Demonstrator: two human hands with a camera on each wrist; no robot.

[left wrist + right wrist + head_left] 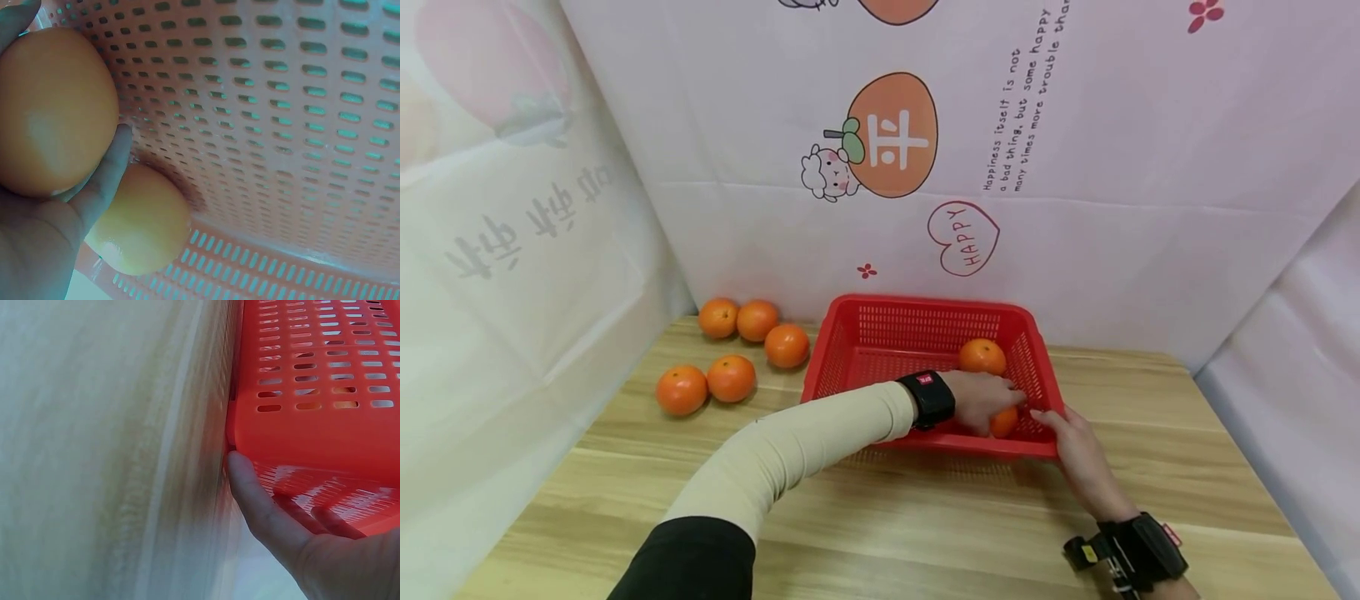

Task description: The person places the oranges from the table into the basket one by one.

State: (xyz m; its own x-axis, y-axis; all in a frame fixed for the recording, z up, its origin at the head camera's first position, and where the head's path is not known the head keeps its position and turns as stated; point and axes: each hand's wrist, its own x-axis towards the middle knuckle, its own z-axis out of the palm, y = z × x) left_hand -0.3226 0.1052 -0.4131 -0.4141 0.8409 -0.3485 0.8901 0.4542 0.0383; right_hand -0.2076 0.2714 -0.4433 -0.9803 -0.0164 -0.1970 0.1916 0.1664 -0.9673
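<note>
Inside the red plastic basket (925, 304), my left hand (981, 400) grips an orange (1003, 422) near the right end. The left wrist view shows fingers and thumb curled round this held orange (56, 112). A second orange (982, 357) lies farther back in the basket, seen as the lower orange (144, 219) in the left wrist view. My right hand (1078, 450) holds the basket's right front corner by the rim. In the right wrist view, the right hand (319, 556) has its thumb against the basket (300, 440), with fingers partly behind the perforated wall.
Left of the basket, several loose oranges (732, 378) lie on the wooden table (880, 533). A white printed cloth (1075, 250) hangs right behind the basket, with more cloth (535, 333) on the left side.
</note>
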